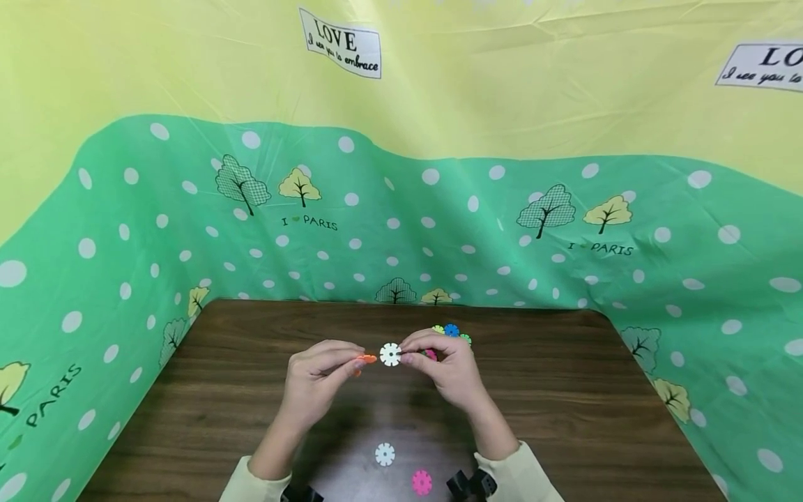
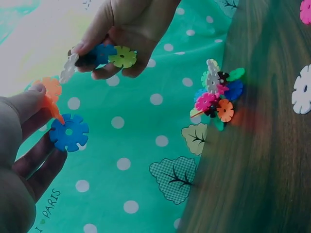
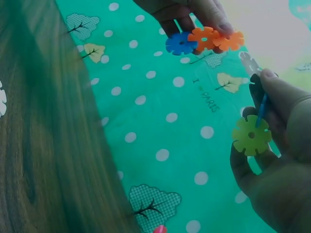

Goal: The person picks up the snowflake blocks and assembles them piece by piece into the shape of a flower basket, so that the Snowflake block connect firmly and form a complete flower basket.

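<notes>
My left hand (image 1: 316, 380) pinches a short chain of notched flower-shaped plastic discs. In the right wrist view it runs from an orange disc (image 3: 231, 41) through a second orange disc (image 3: 203, 39) to a blue disc (image 3: 181, 43). Opposite it, my right hand (image 1: 450, 366) grips another chain, with a white disc (image 1: 390, 354) at the near end, a dark disc and a blue disc (image 2: 103, 53) behind it, and a yellow-green disc (image 3: 251, 135) at the far end. The white disc and the orange end face each other, a small gap apart, above the table.
A cluster of joined, many-coloured discs (image 2: 214, 97) lies on the brown wooden table (image 1: 238, 390), partly hidden by my right hand in the head view. Nearer lie a loose white disc (image 1: 385, 454) and a pink disc (image 1: 422, 482). A patterned cloth (image 1: 401, 195) hangs behind.
</notes>
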`<state>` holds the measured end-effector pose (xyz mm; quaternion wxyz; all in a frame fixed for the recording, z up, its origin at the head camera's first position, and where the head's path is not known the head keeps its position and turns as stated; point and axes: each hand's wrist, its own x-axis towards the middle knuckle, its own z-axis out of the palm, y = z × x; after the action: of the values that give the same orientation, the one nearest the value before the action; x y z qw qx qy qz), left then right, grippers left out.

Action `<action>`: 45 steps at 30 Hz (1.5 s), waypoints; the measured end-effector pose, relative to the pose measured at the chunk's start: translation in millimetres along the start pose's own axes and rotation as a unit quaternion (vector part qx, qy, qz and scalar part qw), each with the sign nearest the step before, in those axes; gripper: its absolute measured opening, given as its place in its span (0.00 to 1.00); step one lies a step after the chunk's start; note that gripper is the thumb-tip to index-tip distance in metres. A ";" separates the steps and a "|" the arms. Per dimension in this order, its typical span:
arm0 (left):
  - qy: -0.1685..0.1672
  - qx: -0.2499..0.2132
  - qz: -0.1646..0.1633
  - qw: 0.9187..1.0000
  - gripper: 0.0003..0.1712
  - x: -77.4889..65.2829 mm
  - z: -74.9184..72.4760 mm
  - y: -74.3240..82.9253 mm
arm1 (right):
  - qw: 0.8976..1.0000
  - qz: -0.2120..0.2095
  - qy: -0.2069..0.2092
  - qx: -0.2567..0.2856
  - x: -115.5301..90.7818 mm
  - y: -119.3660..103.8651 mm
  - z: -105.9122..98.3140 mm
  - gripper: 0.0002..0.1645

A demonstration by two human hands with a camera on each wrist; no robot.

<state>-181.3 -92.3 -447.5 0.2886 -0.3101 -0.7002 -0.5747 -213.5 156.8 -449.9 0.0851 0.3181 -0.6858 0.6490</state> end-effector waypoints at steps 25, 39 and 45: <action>-0.006 0.048 0.006 0.999 0.14 -0.4 4.5 2.9 | 1.000 -0.003 0.006 0.002 -1.5 -1.1 5.9 0.07; 0.014 0.026 -0.030 0.999 0.10 -5.3 18.9 -0.3 | 1.000 0.023 0.005 -0.002 -2.2 3.1 7.7 0.05; -0.022 -0.020 -0.137 0.990 0.06 -6.2 15.2 1.4 | 0.996 0.082 0.006 0.015 -2.1 3.9 6.2 0.05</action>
<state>-177.0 -77.8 -453.9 0.1853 -0.2299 -0.7308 -0.6154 -212.1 151.4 -455.2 0.0307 0.2578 -0.6993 0.6660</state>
